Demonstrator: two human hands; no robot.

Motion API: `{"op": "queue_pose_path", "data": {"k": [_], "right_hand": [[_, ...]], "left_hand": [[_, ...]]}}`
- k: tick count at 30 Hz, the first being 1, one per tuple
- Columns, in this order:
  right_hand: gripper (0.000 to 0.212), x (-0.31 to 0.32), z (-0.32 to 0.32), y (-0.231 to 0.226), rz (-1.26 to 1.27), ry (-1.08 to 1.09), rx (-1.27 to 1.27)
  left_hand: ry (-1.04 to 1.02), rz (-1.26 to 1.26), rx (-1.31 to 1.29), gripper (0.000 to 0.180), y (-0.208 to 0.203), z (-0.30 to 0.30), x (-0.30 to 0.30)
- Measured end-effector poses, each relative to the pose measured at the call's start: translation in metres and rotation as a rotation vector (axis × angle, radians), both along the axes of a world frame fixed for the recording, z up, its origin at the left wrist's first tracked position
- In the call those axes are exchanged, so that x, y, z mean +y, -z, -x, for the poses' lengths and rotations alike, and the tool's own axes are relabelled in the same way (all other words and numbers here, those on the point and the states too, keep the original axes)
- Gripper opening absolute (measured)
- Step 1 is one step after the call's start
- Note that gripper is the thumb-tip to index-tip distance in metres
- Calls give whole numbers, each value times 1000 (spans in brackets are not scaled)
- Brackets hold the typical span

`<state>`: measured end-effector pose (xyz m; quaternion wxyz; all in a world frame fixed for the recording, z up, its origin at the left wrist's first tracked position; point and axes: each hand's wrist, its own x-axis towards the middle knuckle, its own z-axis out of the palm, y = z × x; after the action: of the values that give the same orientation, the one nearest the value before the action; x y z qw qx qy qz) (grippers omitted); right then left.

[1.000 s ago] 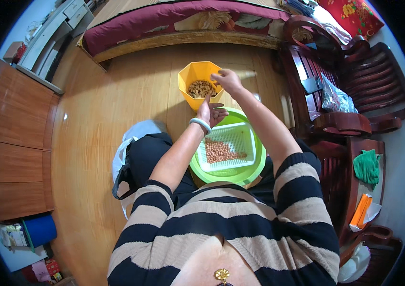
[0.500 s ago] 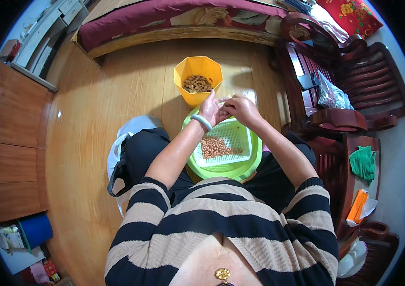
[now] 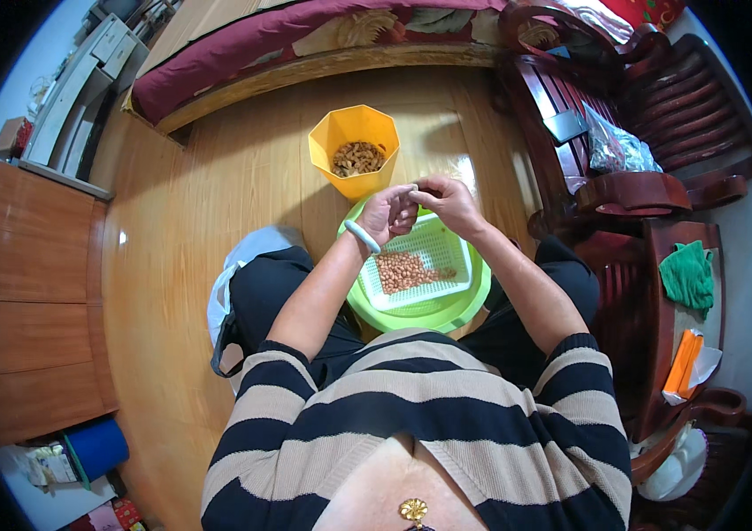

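My left hand (image 3: 387, 217), a pale bangle (image 3: 362, 236) at its wrist, is curled with its thumb and fingers drawn in. Its fingertips meet those of my right hand (image 3: 448, 203), which pinches from the other side. Between them is a tiny pale bit that looks like a peanut, mostly hidden by the fingers. Below the hands, a white mesh basket (image 3: 447, 241) holds reddish shelled peanuts (image 3: 404, 273), heaped on its left. It rests in a light green basin (image 3: 473, 296) between my legs. Just beyond my hands stands a yellow bin (image 3: 330, 142) with brown peanut shells (image 3: 358, 158) inside.
A bed (image 3: 305, 66) with a dark red cover spans the far side. On the right, dark wooden chairs (image 3: 633, 190) hold a plastic bag (image 3: 615, 146); a green cloth (image 3: 687, 276) lies nearer. A white bag (image 3: 248, 252) sits by my left leg. Wooden cabinets (image 3: 31, 301) stand left.
The fingers of my left hand have curled in from a flatter, open palm. My hands meet slightly lower and further left. The whole view has turned and shifted a little.
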<state>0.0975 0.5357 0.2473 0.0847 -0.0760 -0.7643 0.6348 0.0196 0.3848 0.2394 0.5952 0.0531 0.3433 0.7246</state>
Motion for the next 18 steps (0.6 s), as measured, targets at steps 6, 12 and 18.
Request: {"op": "queue_pose_path", "data": {"k": [6,12,18], "right_hand": [[13,-6,-9,-23,-274,7,157],[17,-7,-9,-14,-387,7,137],[22,-13,-8,9,-243,50,171]], "left_hand": [[88,19,-12,34,-7,-5,1],[196,-29,-56,42,-6,-5,0],[158,-113,-174,38,4,-13,2]]}}
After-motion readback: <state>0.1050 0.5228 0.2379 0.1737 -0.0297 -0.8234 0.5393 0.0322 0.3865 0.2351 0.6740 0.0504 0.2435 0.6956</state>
